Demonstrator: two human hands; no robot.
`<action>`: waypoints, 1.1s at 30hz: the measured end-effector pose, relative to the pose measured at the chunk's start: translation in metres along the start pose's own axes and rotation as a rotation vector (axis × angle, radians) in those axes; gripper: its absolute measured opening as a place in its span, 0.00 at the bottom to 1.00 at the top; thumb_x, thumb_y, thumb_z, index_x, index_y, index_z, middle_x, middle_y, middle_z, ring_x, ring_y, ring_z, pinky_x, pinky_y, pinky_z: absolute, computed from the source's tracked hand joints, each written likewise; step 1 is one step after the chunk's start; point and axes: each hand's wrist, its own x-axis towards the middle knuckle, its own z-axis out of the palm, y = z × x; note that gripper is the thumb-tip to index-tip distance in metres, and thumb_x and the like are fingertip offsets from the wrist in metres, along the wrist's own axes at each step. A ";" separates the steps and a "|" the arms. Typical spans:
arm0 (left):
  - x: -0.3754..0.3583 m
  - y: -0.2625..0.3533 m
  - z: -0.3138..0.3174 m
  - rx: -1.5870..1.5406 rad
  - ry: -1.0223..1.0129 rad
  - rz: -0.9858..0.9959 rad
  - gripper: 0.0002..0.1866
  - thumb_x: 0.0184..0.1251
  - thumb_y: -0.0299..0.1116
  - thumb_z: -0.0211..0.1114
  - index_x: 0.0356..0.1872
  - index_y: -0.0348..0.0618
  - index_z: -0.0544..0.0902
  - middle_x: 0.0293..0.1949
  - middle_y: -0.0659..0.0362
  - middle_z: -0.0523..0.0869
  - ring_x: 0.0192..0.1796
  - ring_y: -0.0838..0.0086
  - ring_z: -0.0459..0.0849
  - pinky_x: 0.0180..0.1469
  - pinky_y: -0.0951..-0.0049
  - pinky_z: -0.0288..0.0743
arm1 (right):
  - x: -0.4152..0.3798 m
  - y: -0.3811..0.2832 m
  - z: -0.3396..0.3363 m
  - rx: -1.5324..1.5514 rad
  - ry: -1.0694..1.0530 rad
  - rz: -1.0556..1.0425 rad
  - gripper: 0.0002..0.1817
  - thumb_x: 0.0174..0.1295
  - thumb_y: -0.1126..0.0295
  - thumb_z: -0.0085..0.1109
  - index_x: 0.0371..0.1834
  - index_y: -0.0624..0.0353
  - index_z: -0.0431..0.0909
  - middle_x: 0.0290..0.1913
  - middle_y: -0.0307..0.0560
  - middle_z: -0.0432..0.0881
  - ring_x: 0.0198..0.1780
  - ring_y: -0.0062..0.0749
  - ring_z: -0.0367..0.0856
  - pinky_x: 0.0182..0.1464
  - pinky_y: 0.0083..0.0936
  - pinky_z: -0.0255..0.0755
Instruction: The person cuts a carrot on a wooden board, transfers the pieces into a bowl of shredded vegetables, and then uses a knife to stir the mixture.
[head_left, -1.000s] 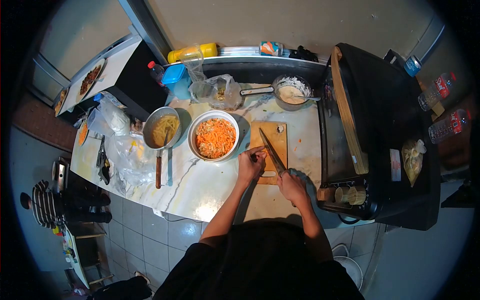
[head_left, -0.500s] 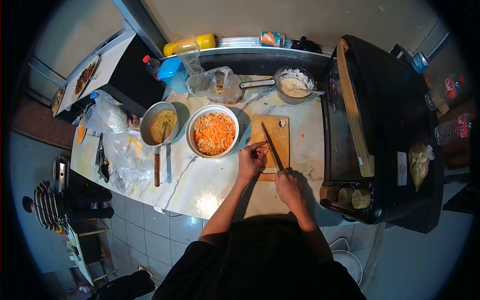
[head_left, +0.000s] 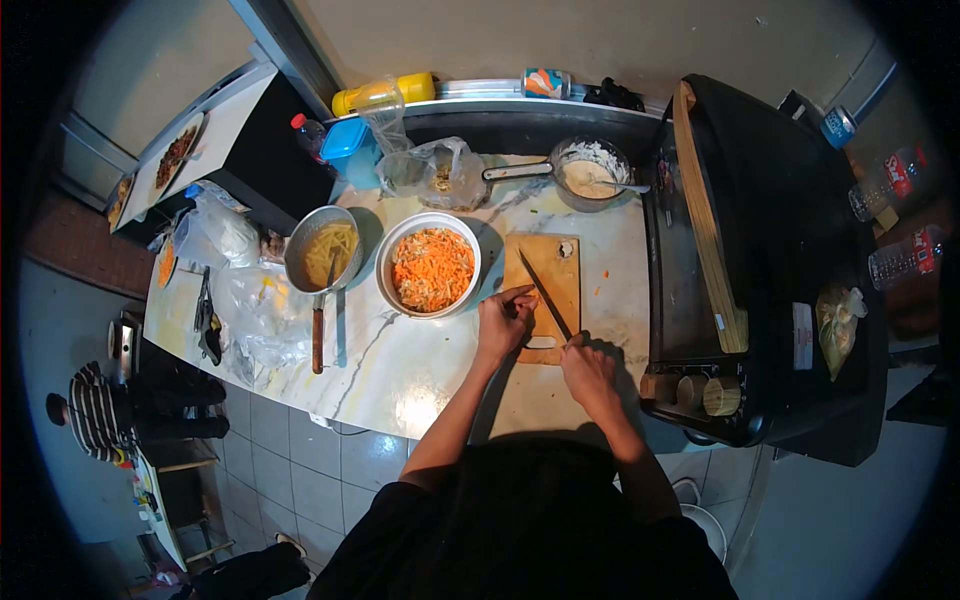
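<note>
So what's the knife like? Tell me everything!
The knife has a long, dark, pointed blade that looks like metal. It slants over the cutting board, tip forward and leftward. The handle is mostly hidden in the right hand. The left hand is close beside the blade; whether they touch, I can't tell.

A kitchen in use
A saucepan (head_left: 295,258) stands left on the counter (head_left: 385,365), a knife (head_left: 543,290) over a cutting board (head_left: 565,295), an oven-like appliance (head_left: 780,230) at right.
</note>
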 end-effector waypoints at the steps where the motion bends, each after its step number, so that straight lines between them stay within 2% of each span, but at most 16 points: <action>1: 0.001 0.000 -0.001 -0.004 -0.012 -0.013 0.14 0.58 0.24 0.68 0.47 0.33 0.84 0.32 0.53 0.90 0.29 0.80 0.85 0.35 0.78 0.79 | -0.001 0.001 -0.006 0.009 0.030 -0.024 0.13 0.64 0.70 0.47 0.42 0.71 0.74 0.35 0.65 0.83 0.40 0.55 0.84 0.43 0.48 0.76; 2: 0.001 0.001 -0.001 -0.005 -0.006 -0.011 0.14 0.58 0.24 0.68 0.47 0.33 0.84 0.32 0.53 0.90 0.29 0.80 0.85 0.35 0.78 0.79 | -0.001 0.001 -0.010 0.006 0.033 -0.029 0.13 0.64 0.70 0.47 0.42 0.71 0.74 0.35 0.65 0.83 0.40 0.55 0.84 0.43 0.48 0.76; 5: 0.000 0.001 -0.001 -0.009 0.010 0.022 0.14 0.58 0.23 0.67 0.46 0.32 0.84 0.31 0.53 0.89 0.27 0.81 0.84 0.34 0.78 0.79 | -0.001 0.002 -0.020 0.119 0.030 -0.038 0.18 0.67 0.60 0.47 0.39 0.68 0.75 0.34 0.65 0.82 0.40 0.62 0.82 0.45 0.52 0.73; 6: -0.001 0.001 0.000 -0.031 0.008 -0.015 0.14 0.57 0.23 0.67 0.45 0.31 0.84 0.30 0.53 0.89 0.27 0.81 0.84 0.34 0.79 0.79 | 0.000 0.002 -0.020 0.117 0.030 -0.039 0.18 0.67 0.60 0.47 0.39 0.68 0.75 0.34 0.65 0.82 0.40 0.62 0.82 0.45 0.52 0.73; 8: -0.001 0.001 0.001 -0.053 0.003 -0.050 0.14 0.57 0.23 0.67 0.45 0.30 0.84 0.30 0.53 0.89 0.27 0.82 0.84 0.33 0.79 0.78 | 0.002 0.004 -0.017 0.194 -0.047 -0.005 0.18 0.67 0.57 0.47 0.44 0.63 0.74 0.38 0.66 0.82 0.43 0.66 0.79 0.47 0.56 0.69; 14: -0.001 0.002 -0.001 0.045 0.015 0.034 0.14 0.58 0.23 0.67 0.45 0.27 0.84 0.28 0.54 0.89 0.26 0.84 0.82 0.31 0.80 0.77 | -0.003 -0.004 -0.014 0.236 -0.039 0.012 0.17 0.68 0.57 0.47 0.44 0.61 0.75 0.40 0.66 0.81 0.45 0.64 0.78 0.49 0.54 0.69; 20: -0.001 -0.006 0.003 -0.063 -0.005 -0.036 0.14 0.60 0.24 0.67 0.45 0.26 0.83 0.26 0.54 0.88 0.23 0.84 0.81 0.27 0.80 0.75 | -0.003 -0.008 -0.012 0.224 -0.052 0.073 0.17 0.67 0.57 0.48 0.45 0.60 0.75 0.42 0.66 0.81 0.46 0.64 0.78 0.49 0.53 0.69; 22: 0.000 -0.007 0.003 -0.045 -0.003 0.027 0.14 0.61 0.25 0.67 0.44 0.24 0.83 0.25 0.54 0.88 0.21 0.83 0.80 0.25 0.80 0.74 | -0.005 -0.012 -0.016 0.227 -0.064 0.076 0.17 0.68 0.57 0.48 0.45 0.60 0.75 0.42 0.65 0.81 0.45 0.64 0.78 0.49 0.54 0.69; 24: -0.001 -0.003 0.002 -0.030 -0.006 -0.003 0.14 0.61 0.25 0.67 0.45 0.26 0.83 0.26 0.53 0.88 0.22 0.83 0.81 0.26 0.80 0.75 | -0.005 -0.013 -0.011 0.229 -0.079 0.079 0.17 0.68 0.57 0.47 0.44 0.60 0.76 0.41 0.65 0.81 0.45 0.63 0.78 0.49 0.54 0.69; 27: -0.001 -0.005 0.002 -0.006 0.000 -0.002 0.13 0.60 0.26 0.68 0.45 0.29 0.84 0.28 0.53 0.88 0.25 0.82 0.82 0.28 0.79 0.75 | -0.007 -0.011 0.007 0.237 0.026 0.041 0.17 0.68 0.57 0.47 0.43 0.61 0.75 0.40 0.64 0.81 0.44 0.63 0.78 0.47 0.54 0.70; 29: -0.001 -0.008 0.002 0.003 0.009 0.031 0.14 0.60 0.26 0.69 0.45 0.31 0.84 0.29 0.53 0.89 0.27 0.82 0.83 0.29 0.79 0.76 | -0.009 -0.016 0.005 0.218 0.093 0.039 0.17 0.69 0.60 0.47 0.37 0.66 0.76 0.35 0.64 0.82 0.41 0.60 0.82 0.43 0.52 0.74; 33: 0.000 -0.004 0.000 0.022 -0.011 -0.020 0.14 0.59 0.25 0.69 0.46 0.33 0.85 0.31 0.53 0.89 0.29 0.81 0.84 0.32 0.78 0.77 | -0.008 -0.012 0.020 0.205 0.132 0.037 0.15 0.67 0.63 0.49 0.39 0.66 0.75 0.34 0.62 0.83 0.39 0.59 0.83 0.43 0.51 0.75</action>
